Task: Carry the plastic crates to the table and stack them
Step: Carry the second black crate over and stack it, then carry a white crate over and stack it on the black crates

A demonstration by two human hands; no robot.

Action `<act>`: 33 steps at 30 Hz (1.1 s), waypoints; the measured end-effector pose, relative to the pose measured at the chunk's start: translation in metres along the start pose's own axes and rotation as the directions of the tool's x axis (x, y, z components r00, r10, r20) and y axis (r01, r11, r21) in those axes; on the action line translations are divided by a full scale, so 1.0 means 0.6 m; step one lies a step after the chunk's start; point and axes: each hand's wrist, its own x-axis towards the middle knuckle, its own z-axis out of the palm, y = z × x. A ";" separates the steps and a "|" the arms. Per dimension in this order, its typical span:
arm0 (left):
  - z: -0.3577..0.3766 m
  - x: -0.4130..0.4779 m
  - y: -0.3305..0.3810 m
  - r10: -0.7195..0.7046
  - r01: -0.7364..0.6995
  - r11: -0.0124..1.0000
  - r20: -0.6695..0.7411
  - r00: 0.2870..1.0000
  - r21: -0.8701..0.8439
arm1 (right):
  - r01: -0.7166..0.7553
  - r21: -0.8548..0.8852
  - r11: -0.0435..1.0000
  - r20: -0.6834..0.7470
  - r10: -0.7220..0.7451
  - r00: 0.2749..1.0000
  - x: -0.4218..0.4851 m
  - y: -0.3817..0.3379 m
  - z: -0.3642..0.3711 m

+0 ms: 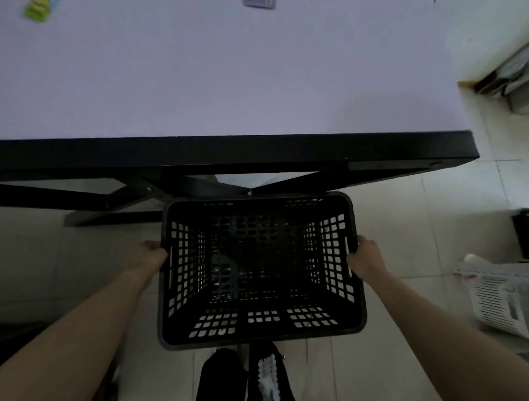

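I hold a black perforated plastic crate (260, 332) upright in front of me, below the level of the table top and just short of its near edge. My left hand (151, 253) grips the crate's left handle slot and my right hand (365, 259) grips the right one. The crate is empty; the floor shows through its holes. The table (229, 86) has a pale lilac top and a black edge and frame.
A white slatted crate (503, 297) lies on the tiled floor at the right. A dark object (521, 231) stands behind it. A green item (37, 10) and a grey item (260, 3) sit at the table's far side. Boxes (503, 77) lean by the wall.
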 end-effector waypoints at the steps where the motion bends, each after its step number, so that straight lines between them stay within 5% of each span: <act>1: 0.001 -0.015 0.006 0.007 -0.007 1.000 0.002 1.000 -0.001 | 0.002 -0.002 1.000 -0.005 -0.002 1.000 -0.002 -0.001 0.002; 9: 0.004 -0.074 0.034 0.059 -0.070 0.993 0.119 0.991 0.096 | -0.011 0.031 0.999 0.024 0.010 1.000 -0.039 -0.043 -0.020; 15: -0.033 -0.170 0.095 0.236 -0.240 0.970 0.130 0.963 0.020 | 0.355 -0.080 0.931 0.173 -0.338 0.925 -0.140 -0.169 -0.059; 20: -0.159 -0.300 0.159 0.457 -0.456 0.889 0.019 0.889 -0.024 | 0.651 -0.096 0.753 0.159 -0.634 0.757 -0.273 -0.358 -0.106; 24: -0.313 -0.416 0.151 0.614 -0.584 0.776 -0.071 0.786 0.237 | 0.801 -0.120 0.587 0.184 -0.779 0.599 -0.420 -0.494 -0.149; 28: -0.463 -0.553 0.100 0.704 -0.545 0.679 -0.225 0.674 0.492 | 0.915 -0.179 0.361 0.203 -0.897 0.393 -0.605 -0.607 -0.186; 33: -0.628 -0.728 -0.032 0.689 -0.443 0.722 -0.487 0.537 0.532 | 0.975 -0.214 0.062 0.147 -0.985 0.094 -0.890 -0.685 -0.172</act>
